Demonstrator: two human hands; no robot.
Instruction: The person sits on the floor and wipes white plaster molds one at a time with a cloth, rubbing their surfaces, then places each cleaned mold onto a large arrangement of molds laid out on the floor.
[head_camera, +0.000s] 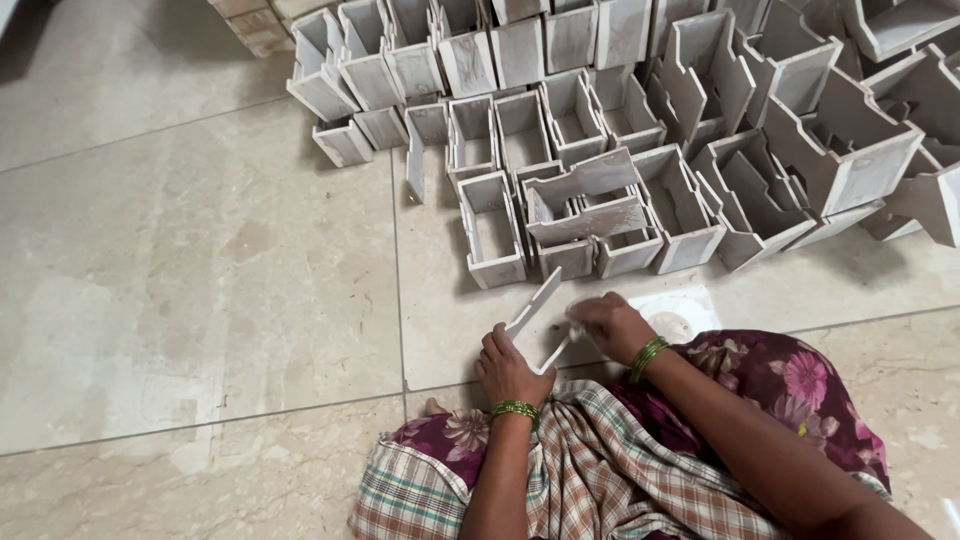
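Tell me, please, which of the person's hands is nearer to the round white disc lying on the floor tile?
Right. The right hand sits just beside the disc, close to its left edge. The left hand is farther off, lower and to the left, holding a flat white panel.

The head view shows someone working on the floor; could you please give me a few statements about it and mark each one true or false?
1. Both hands hold a pale flat panel piece. True: the left hand and right hand grip the panel piece between them.
2. The work is done on a wooden table. False: the person sits on a beige tiled floor.
3. Many open white box frames lie ahead of the hands. True.
4. Both wrists are bare. False: each wears green bangles.
5. A checked cloth covers the lap. True.
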